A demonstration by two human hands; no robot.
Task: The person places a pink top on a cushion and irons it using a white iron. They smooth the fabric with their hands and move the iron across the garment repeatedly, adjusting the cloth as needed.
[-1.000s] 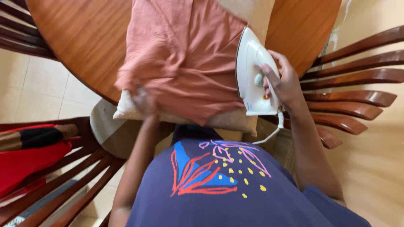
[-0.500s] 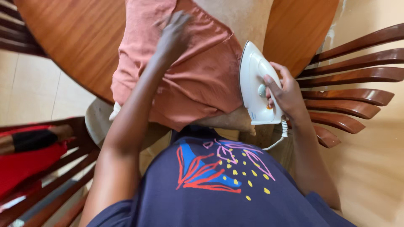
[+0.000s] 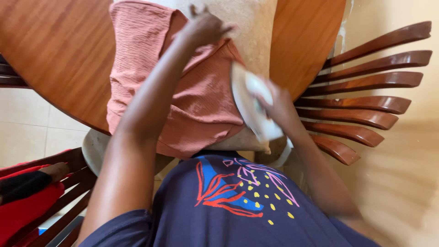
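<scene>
Garment: salmon-pink crinkled cloth, spread over a beige padded cloth on the round wooden table, near hem hanging past the table edge toward the body.
Feel of the garment: likely light, soft and limp, prone to bunching and sliding on the pad; best taken by an edge or corner and drawn taut, judging by the folds.
Iron: white electric iron, blurred, tilted, at the cloth's right edge just above the pad's near corner; soleplate contact with the fabric not clear.
Feel of the iron: probably rigid, fairly heavy, hot underneath; handle on top the only safe hold.
Left hand: reaching across the garment to its far right edge, fingers curled down on the fabric where pink meets beige; pinching or merely pressing, impossible to tell.
Right hand: wrapped round the iron's handle, fingers closed on it, smeared by motion.
Pad: beige cloth, lying under the garment, bare at the far right and at the near corner.
Surroundings: slatted wooden chair back to the right; another chair at lower left draped with red and black fabric; pale tiled floor; navy printed shirt in the foreground.
</scene>
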